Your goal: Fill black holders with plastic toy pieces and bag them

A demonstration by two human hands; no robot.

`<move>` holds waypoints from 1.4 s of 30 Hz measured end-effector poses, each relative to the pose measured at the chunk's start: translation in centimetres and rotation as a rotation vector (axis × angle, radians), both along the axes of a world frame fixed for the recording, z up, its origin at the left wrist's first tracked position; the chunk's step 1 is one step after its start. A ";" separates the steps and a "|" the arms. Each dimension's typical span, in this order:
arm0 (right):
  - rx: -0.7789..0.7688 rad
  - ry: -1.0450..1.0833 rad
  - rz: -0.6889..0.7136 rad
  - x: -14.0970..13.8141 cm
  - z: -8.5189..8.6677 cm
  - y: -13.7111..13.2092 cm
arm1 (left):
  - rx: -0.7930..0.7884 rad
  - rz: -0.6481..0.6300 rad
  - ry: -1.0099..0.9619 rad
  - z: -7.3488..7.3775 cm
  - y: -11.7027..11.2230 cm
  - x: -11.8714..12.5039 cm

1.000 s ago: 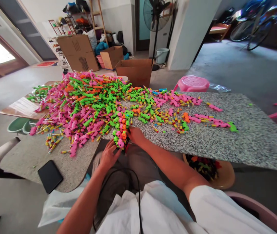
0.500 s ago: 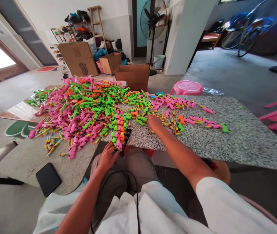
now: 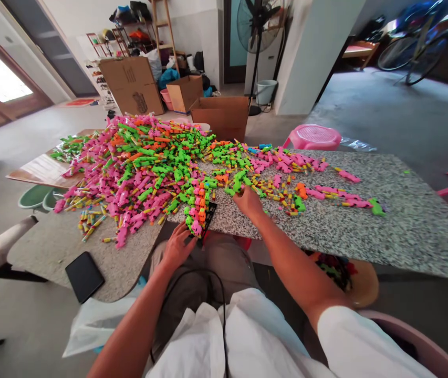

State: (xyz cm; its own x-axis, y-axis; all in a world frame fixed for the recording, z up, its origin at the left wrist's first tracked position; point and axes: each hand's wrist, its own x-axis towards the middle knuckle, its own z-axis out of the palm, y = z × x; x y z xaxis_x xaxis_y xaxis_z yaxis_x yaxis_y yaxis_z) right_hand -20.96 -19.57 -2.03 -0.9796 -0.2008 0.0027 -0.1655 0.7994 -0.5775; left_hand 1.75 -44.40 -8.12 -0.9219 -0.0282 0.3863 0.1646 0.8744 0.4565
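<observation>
My left hand lies at the near end of a black rack, its fingers stretched out and touching the edge by the toys. Rows of small green, orange and pink plastic animal-shaped toys stand packed on that rack. My right hand is closed on a green plastic toy just above the granite tabletop; its fingertips are partly hidden. Right of this hand, yellow-and-red short sticks lie scattered, with an orange toy among them.
A big heap of pink, green and orange toys with sticks covers the table's left part. A black tablet-like object lies at the near left. Beyond the table stand an open carton and a pink stool.
My right hand has closed on a green toy and raised it slightly from the tabletop. My left hand stays by the rack. The whole view has shifted a little.
</observation>
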 end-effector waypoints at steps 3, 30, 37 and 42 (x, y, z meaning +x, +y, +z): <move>-0.217 -0.123 0.220 4.2 -0.8 -2.7 | 0.005 -0.003 0.000 0.1 0.1 -0.1; 0.079 -0.018 0.540 7.9 -2.7 -6.2 | -0.038 0.008 0.008 -0.4 -0.1 -0.3; 0.082 -0.077 0.545 7.5 -1.2 -5.8 | -0.054 -0.010 0.031 -0.5 -0.3 -0.4; 0.065 -0.109 0.363 -1.4 2.0 0.8 | -0.071 -0.024 0.033 -0.5 -0.3 -0.4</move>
